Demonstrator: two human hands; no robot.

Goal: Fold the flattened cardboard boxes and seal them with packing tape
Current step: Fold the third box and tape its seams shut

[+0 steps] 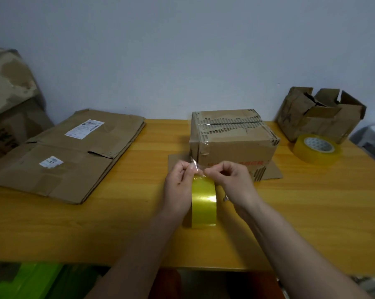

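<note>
Tape roll (pixel 203 203) upright on edge mid-worktop (pixel 311 212), axis left-right, free end pinched by left hand (pixel 179 184) and right hand (pixel 231 180) before closed box (pixel 234 139); bare surface around.

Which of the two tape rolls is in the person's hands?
The roll standing on edge at front centre, between both hands; the other roll lies flat, untouched, far right.

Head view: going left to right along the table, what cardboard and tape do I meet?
Flattened cardboard boxes → tape roll held in the hands → folded box with torn top → spare tape roll lying flat. The open box behind the spare roll overlaps it, so I leave it unplaced.
</note>
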